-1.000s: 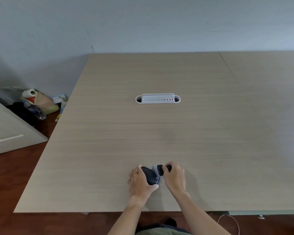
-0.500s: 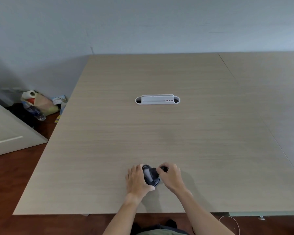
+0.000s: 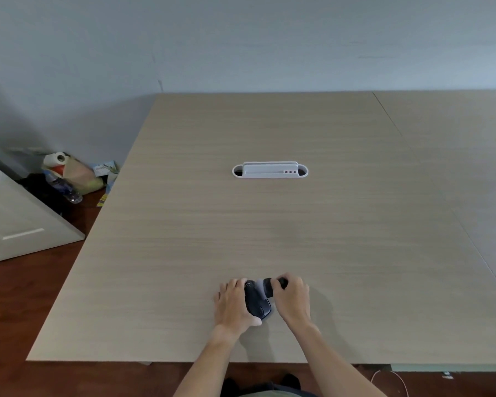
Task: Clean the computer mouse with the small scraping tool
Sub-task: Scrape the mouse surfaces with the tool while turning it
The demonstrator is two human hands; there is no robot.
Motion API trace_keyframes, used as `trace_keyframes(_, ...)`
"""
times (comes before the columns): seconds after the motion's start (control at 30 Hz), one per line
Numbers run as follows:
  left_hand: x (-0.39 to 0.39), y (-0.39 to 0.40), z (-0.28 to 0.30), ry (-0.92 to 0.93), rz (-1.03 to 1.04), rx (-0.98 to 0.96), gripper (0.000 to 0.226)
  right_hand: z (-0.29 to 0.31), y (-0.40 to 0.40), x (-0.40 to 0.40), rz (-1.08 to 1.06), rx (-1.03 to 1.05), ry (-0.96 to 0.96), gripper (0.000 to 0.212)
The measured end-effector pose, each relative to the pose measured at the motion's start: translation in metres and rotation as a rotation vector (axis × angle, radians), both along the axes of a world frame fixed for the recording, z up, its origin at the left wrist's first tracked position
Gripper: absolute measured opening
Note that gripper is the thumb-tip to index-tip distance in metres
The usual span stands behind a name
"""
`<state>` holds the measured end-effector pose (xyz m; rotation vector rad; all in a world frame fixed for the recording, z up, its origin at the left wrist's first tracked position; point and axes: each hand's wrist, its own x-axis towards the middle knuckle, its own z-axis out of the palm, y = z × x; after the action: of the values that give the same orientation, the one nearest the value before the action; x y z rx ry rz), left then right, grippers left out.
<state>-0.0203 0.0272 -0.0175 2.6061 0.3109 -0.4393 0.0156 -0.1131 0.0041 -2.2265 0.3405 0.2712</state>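
Cleaning looks mid-way, not finished: both hands are on the job at the near edge of the desk [image 3: 269, 224]. Left hand [image 3: 233, 303] is curled around the left side of the dark computer mouse [image 3: 257, 302], fingers wrapped on it, thumb under the near end, bracing it against the desk. Right hand [image 3: 293, 299] is closed in a pinch on the small scraping tool [image 3: 271, 286], a dark stubby piece with a pale tip that sits against the far right part of the mouse. Tool touches or nearly touches the mouse; exact contact point is too small to tell. No dirt, scrapings or cleaned patches can be made out, so how much surface is already done cannot be told. Judged from the grip, scraping is under way on the far end; the near end and sides likely remain, then setting tool and mouse down. White cable tray [image 3: 269, 170] sits well apart at desk centre, not involved. Bags and a paper roll [image 3: 58, 159] lie on the floor at left
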Motion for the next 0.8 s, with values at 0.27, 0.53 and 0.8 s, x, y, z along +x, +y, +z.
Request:
trace_keyframes(0.27,0.001,0.001,0.001,0.017,-0.030,0.028,0.097,0.000,-0.002,0.003,-0.035,-0.013,0.028,0.016)
trace_keyframes(0.53,0.009,0.002,0.000,0.026,-0.134,0.049,0.097,-0.003,-0.006,0.002,0.050,0.010,0.086,0.011)
trace_keyframes(0.8,0.016,0.001,-0.001,0.014,-0.212,0.077,0.112,-0.002,-0.009,0.004,0.027,0.070,0.079,0.018)
